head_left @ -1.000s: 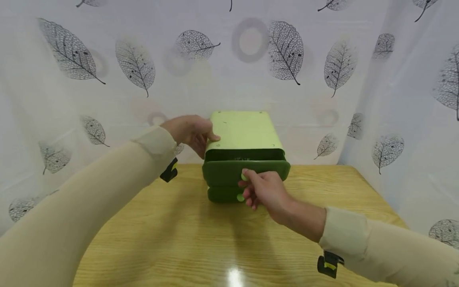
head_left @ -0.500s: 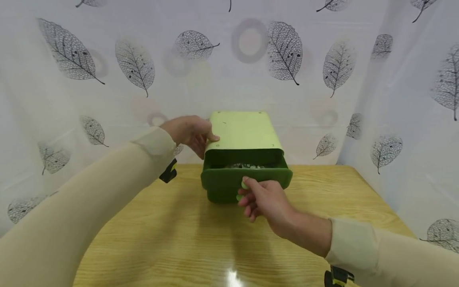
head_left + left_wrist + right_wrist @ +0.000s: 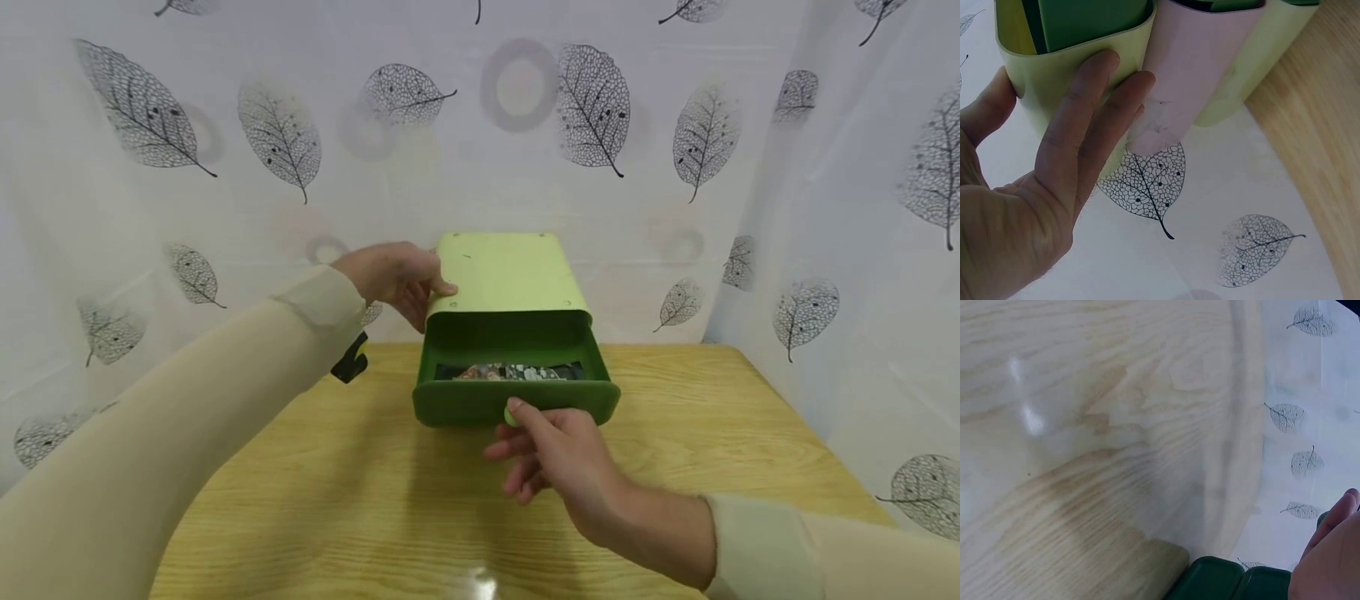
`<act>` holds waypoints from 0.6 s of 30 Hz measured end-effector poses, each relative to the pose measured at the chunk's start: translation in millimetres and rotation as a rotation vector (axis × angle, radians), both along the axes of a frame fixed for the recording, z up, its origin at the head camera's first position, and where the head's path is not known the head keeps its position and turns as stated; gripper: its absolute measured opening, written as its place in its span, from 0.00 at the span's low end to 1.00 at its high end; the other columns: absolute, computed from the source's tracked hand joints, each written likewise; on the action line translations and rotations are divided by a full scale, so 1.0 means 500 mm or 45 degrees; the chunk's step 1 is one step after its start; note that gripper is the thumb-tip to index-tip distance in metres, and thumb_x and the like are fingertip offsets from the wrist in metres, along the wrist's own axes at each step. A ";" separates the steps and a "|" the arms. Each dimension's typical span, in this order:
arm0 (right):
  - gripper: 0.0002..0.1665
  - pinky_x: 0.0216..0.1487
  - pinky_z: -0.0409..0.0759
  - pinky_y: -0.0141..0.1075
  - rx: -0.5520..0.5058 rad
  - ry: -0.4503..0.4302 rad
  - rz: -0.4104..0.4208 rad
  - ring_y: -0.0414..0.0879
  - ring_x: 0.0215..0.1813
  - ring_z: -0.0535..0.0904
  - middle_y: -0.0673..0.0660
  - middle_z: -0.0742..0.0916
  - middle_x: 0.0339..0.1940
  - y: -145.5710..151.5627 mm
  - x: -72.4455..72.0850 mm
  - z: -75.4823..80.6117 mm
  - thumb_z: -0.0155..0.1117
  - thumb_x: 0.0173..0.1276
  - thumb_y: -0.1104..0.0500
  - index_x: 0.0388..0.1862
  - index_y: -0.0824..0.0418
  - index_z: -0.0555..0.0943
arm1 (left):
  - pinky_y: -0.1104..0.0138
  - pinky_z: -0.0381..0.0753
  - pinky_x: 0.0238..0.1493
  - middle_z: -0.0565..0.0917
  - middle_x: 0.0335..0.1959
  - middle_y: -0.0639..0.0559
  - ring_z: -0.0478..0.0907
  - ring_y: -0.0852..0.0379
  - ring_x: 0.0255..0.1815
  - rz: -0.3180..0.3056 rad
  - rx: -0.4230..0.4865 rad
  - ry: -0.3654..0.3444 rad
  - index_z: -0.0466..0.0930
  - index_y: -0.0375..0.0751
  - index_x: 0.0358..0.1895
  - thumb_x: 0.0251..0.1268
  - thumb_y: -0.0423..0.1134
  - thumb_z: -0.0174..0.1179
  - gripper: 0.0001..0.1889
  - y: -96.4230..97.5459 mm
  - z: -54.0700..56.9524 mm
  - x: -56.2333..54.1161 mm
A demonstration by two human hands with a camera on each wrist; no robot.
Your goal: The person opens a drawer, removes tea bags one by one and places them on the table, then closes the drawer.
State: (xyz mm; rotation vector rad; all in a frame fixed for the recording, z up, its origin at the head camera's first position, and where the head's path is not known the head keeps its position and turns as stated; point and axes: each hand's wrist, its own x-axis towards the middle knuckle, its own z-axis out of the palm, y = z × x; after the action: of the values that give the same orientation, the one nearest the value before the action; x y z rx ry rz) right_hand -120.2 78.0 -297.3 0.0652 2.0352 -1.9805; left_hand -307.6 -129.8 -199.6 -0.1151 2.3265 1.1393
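A small drawer cabinet point(image 3: 510, 271) with a light green top stands at the back of the table. Its dark green top drawer point(image 3: 450, 405) is pulled well out, and a long dark item with a mottled pattern point(image 3: 517, 372) lies inside; its kind is unclear. My right hand point(image 3: 562, 458) pinches the drawer's round light green knob point(image 3: 512, 416) between thumb and index finger, the other fingers loose. My left hand point(image 3: 401, 279) braces the cabinet's left side, thumb on the top edge. In the left wrist view its fingers point(image 3: 1079, 119) lie fairly straight along the side.
The wooden table point(image 3: 315, 500) extends in front and to both sides. A white curtain with leaf prints point(image 3: 517, 167) hangs right behind the cabinet. The left wrist view shows a pink tier point(image 3: 1191, 62) next to the light green one. Lower drawers are hidden in the head view.
My right hand has drawn the top drawer out towards me, from slightly open to well open, exposing the patterned item inside. My left hand has stayed on the cabinet.
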 end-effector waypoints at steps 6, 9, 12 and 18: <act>0.28 0.21 0.81 0.33 -0.004 -0.015 0.044 0.42 0.18 0.81 0.58 0.91 0.34 0.009 0.018 -0.007 0.55 0.76 0.44 0.46 0.71 0.81 | 0.53 0.90 0.44 0.81 0.53 0.30 0.84 0.35 0.50 0.003 -0.003 0.003 0.74 0.29 0.56 0.76 0.42 0.55 0.18 0.001 0.001 0.004; 0.29 0.21 0.81 0.33 -0.008 -0.020 0.059 0.42 0.18 0.81 0.58 0.91 0.35 0.012 0.029 -0.012 0.56 0.76 0.43 0.47 0.71 0.81 | 0.53 0.90 0.44 0.81 0.53 0.30 0.84 0.35 0.50 0.000 -0.005 0.005 0.74 0.30 0.55 0.76 0.42 0.55 0.18 0.001 0.001 0.005; 0.30 0.21 0.81 0.33 -0.009 -0.017 0.078 0.42 0.18 0.81 0.58 0.91 0.35 0.015 0.039 -0.016 0.56 0.76 0.43 0.47 0.72 0.80 | 0.53 0.90 0.44 0.81 0.53 0.30 0.84 0.35 0.49 -0.006 -0.006 0.006 0.74 0.30 0.55 0.76 0.42 0.55 0.17 0.002 0.001 0.005; 0.30 0.21 0.81 0.32 -0.010 -0.060 0.110 0.41 0.18 0.81 0.58 0.91 0.35 0.019 0.051 -0.021 0.57 0.75 0.42 0.48 0.71 0.81 | 0.53 0.90 0.43 0.81 0.52 0.30 0.84 0.36 0.48 0.002 -0.014 0.006 0.74 0.31 0.55 0.76 0.42 0.54 0.17 0.003 0.000 0.002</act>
State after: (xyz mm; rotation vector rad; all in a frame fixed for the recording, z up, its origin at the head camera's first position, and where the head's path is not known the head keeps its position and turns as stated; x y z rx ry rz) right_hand -94.6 87.4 -307.8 0.0216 1.9674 -1.9168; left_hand -306.4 -128.2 -199.4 -0.1186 2.3371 1.1292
